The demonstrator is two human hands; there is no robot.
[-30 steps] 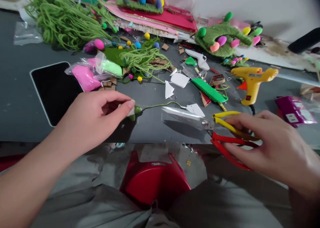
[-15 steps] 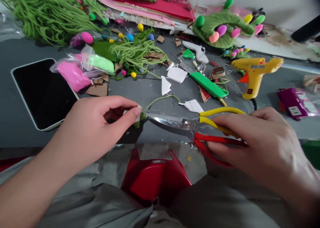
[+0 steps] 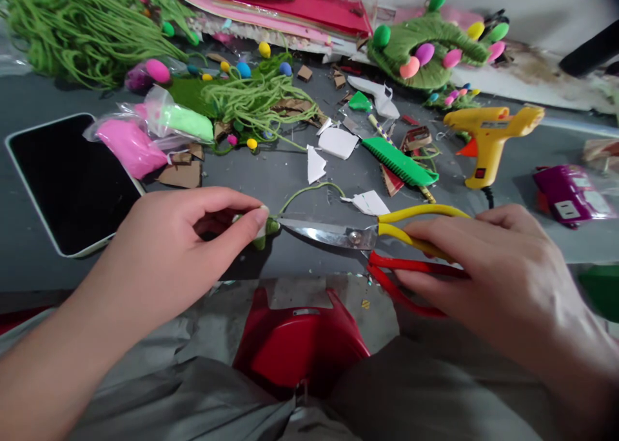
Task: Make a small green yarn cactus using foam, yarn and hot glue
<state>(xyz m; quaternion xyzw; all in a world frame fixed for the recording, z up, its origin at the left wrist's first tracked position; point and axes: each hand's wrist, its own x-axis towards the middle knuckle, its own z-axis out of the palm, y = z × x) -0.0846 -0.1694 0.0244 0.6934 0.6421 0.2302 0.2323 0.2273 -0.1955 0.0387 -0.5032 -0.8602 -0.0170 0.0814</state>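
Note:
Between its thumb and fingers, my left hand (image 3: 207, 235) pinches a small green yarn-wrapped piece (image 3: 267, 231), which my fingers partly hide. A single strand of green yarn (image 3: 309, 187) curves from near that piece toward a white paper scrap (image 3: 369, 202). My right hand (image 3: 503, 267) grips scissors (image 3: 355, 237) with one yellow and one red handle. The handles are spread, and the blade tips point left, at the end of the green piece. Whether the tips touch the yarn I cannot tell.
A tablet (image 3: 68, 183) lies left beside bagged pink clay (image 3: 128, 146). Behind are loose green yarn (image 3: 87, 35) and a green wreath-like shape (image 3: 425, 48) with coloured balls. A green cutter (image 3: 400, 162), a yellow glue gun (image 3: 493, 135) and a purple packet (image 3: 570, 195) lie to the right. A red stool (image 3: 300, 338) stands below.
The view has shifted slightly, so most things on the table sit a little further left. Both hands keep their holds, and the scissor tips stay at the end of the green piece.

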